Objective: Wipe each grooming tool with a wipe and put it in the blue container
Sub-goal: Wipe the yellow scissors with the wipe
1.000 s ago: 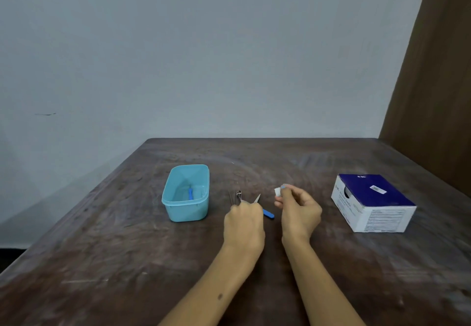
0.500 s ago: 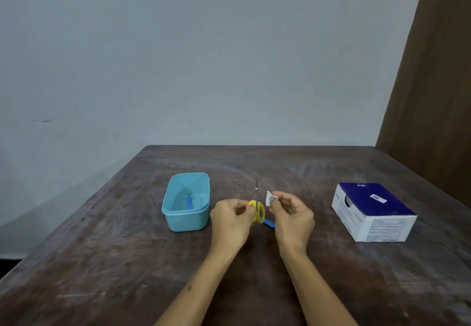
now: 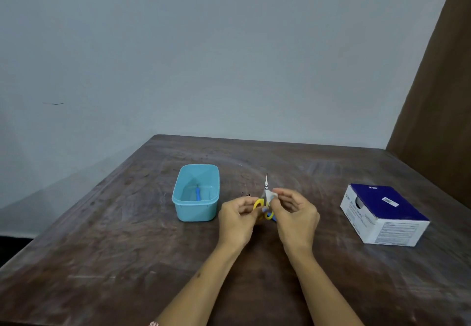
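Head view: left hand [image 3: 239, 217] grips scissors [image 3: 265, 198] by yellow loops, blades up, so right hand [image 3: 295, 213], pinching wipe [image 3: 269, 194], reaches the steel.

The scene was lit softly and evenly, somewhat dimly, with a cool bluish cast. Faint sheen was seen on the worn table [image 3: 102, 249]. A soft shadow was cast on the wall [image 3: 76, 167] at left. Wide-angle bending was noticed at the edges; detail was slightly smeared.

plain room | worn wooden table [image 3: 127, 236] | bare grey wall [image 3: 204, 58]
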Demonstrator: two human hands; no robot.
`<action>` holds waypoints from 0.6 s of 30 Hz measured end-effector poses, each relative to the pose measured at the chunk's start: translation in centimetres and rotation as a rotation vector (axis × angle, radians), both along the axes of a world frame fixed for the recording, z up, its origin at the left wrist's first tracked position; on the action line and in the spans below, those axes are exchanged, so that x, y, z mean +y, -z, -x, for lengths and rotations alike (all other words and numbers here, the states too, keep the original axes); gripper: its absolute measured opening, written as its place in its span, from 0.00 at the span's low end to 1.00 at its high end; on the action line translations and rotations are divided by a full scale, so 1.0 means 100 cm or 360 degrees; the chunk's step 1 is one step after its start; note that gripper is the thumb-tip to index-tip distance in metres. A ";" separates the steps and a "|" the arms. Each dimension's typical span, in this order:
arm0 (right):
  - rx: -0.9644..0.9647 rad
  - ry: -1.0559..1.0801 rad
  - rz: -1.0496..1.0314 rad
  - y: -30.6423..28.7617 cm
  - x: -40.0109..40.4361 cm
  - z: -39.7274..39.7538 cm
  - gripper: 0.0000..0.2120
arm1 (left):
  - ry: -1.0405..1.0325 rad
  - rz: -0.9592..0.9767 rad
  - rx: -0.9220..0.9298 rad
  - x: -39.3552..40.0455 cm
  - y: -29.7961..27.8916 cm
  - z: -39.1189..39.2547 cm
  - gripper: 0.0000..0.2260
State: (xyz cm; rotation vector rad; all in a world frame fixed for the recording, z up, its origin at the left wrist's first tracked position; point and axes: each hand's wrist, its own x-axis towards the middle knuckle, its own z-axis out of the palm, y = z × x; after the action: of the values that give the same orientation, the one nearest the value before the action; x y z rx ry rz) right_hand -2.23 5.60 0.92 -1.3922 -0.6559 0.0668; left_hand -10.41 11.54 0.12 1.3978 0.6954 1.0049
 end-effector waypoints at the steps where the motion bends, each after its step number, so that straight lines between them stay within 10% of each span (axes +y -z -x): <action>1: 0.0000 0.0066 -0.0025 0.000 0.000 -0.001 0.14 | 0.0021 0.0010 -0.0003 0.000 0.001 0.000 0.09; 18: -0.0297 -0.0055 -0.0066 0.002 -0.003 0.006 0.15 | 0.0029 -0.0020 0.0006 0.004 0.005 -0.002 0.07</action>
State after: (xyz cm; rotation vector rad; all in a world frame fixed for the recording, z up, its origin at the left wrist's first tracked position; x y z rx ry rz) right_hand -2.78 5.35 0.69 -1.3577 -0.8317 -0.0496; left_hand -10.25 11.94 -0.40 1.4149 0.6787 0.9941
